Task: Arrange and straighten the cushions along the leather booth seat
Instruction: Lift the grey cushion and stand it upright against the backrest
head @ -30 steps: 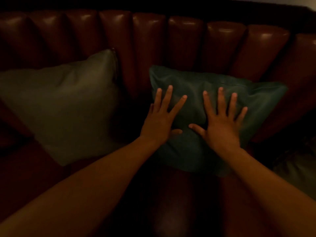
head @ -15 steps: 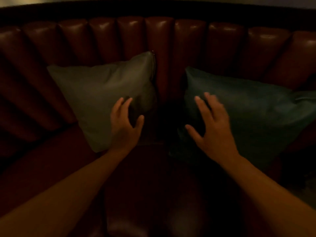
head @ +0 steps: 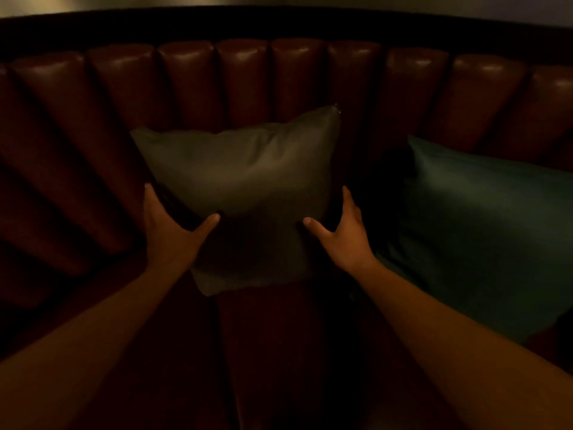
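A grey-green cushion (head: 242, 181) leans against the channelled red leather backrest (head: 242, 79) in the middle of the view. My left hand (head: 169, 231) grips its left edge, thumb on the front face and fingers behind. On the opposite edge my right hand (head: 344, 231) holds it the same way. A teal cushion (head: 483, 225) rests against the backrest to the right, apart from both hands.
The dark red leather seat (head: 273, 352) runs under my forearms. The backrest curves round to the left (head: 62, 169) and right. A dark rail (head: 279, 23) caps its top. The light is very dim.
Both hands left the teal cushion and moved left. They now grip the grey-green cushion by its two sides, and my view has shifted left with them.
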The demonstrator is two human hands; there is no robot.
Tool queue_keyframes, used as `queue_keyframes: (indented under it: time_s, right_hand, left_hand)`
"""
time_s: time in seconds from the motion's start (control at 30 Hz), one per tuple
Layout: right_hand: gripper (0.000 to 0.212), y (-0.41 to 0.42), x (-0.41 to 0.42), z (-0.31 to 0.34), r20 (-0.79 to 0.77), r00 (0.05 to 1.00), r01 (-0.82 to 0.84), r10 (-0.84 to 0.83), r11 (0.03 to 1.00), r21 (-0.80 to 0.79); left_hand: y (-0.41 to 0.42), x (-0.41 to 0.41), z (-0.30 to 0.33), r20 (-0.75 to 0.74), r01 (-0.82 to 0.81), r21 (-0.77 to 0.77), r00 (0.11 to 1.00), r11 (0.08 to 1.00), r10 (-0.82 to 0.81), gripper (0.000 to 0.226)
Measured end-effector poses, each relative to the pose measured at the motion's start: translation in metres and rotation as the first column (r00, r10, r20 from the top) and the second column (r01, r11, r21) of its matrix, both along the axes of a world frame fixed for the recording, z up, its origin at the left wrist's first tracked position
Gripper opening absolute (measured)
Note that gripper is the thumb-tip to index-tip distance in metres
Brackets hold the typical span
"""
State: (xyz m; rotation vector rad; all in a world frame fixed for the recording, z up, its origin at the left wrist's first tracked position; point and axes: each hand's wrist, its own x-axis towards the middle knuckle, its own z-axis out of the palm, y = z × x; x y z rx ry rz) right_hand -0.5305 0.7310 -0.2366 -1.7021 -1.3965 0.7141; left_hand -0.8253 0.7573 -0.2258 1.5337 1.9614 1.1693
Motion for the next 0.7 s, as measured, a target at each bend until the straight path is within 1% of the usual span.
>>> queue_keyframes:
  time_s: [0.07,0.1,0.13,0.17,0.23,0.27,0.3,0.33,0.37,0.43,0.47,0.53,0.57,0.63,0.7]
  right_hand:
    - [0.112,0.01,-0.002,-0.011,-0.039,0.998,0.038,-0.039,0.999,-0.027]
    - [0.114,0.017,-0.004,-0.017,-0.057,0.997,0.047,-0.049,0.998,-0.036]
    - [0.117,0.023,-0.004,-0.022,-0.071,0.996,0.051,-0.054,0.998,-0.045]
    - [0.122,0.03,-0.006,-0.029,-0.084,0.995,0.052,-0.057,0.997,-0.056]
    - [0.131,0.041,-0.008,-0.039,-0.139,0.989,0.051,-0.059,0.997,-0.057]
    - [0.135,0.046,-0.008,-0.044,-0.178,0.982,0.048,-0.058,0.997,-0.058]
    - [0.136,0.049,-0.006,-0.05,-0.215,0.975,0.038,-0.05,0.997,-0.062]
    - [0.135,0.051,-0.006,-0.055,-0.244,0.969,0.019,-0.036,0.997,-0.069]
    - [0.132,0.051,-0.006,-0.058,-0.265,0.964,0.001,-0.018,0.998,-0.066]
    - [0.125,0.053,-0.007,-0.063,-0.269,0.963,0.0,-0.007,1.0,-0.026]
    - [0.124,0.054,-0.009,-0.065,-0.263,0.965,0.01,-0.013,1.0,-0.011]
    - [0.123,0.055,-0.012,-0.065,-0.266,0.964,0.024,-0.021,1.0,0.008]
    - [0.123,0.055,-0.014,-0.065,-0.266,0.964,0.03,-0.026,0.999,0.012]
    - [0.121,0.054,-0.017,-0.062,-0.263,0.964,0.032,-0.026,0.999,0.019]
    - [0.116,0.053,-0.02,-0.062,-0.256,0.966,0.033,-0.025,0.999,0.029]
  left_hand:
    - [0.013,-0.023,-0.014,0.075,0.015,-0.15,0.997,0.989,-0.004,0.141]
    - [0.019,-0.03,-0.02,0.108,0.048,-0.2,0.994,0.979,-0.027,0.146]
    - [0.026,-0.032,-0.025,0.15,0.091,-0.211,0.987,0.973,-0.06,0.146]
    - [0.033,-0.033,-0.033,0.199,0.132,-0.194,0.976,0.972,-0.093,0.141]
    - [0.041,-0.027,-0.044,0.254,0.17,-0.125,0.958,0.978,-0.134,0.124]
    - [0.045,-0.026,-0.049,0.264,0.174,-0.135,0.955,0.975,-0.134,0.114]
    - [0.048,-0.024,-0.053,0.286,0.187,-0.198,0.95,0.962,-0.126,0.099]
    - [0.051,-0.024,-0.056,0.306,0.216,-0.306,0.945,0.927,-0.119,0.083]
    - [0.054,-0.025,-0.06,0.307,0.22,-0.417,0.947,0.882,-0.091,0.073]
    - [0.063,-0.031,-0.068,0.193,0.148,-0.559,0.98,0.816,-0.046,0.062]
    - [0.063,-0.034,-0.069,0.157,0.125,-0.59,0.987,0.798,-0.038,0.058]
    - [0.056,-0.036,-0.072,0.142,0.108,-0.567,0.989,0.816,-0.032,0.048]
    - [0.054,-0.037,-0.073,0.168,0.11,-0.561,0.986,0.821,-0.017,0.045]
    - [0.05,-0.039,-0.075,0.242,0.126,-0.519,0.97,0.846,0.004,0.045]
    - [0.043,-0.036,-0.064,0.241,0.134,-0.487,0.97,0.863,-0.015,0.048]
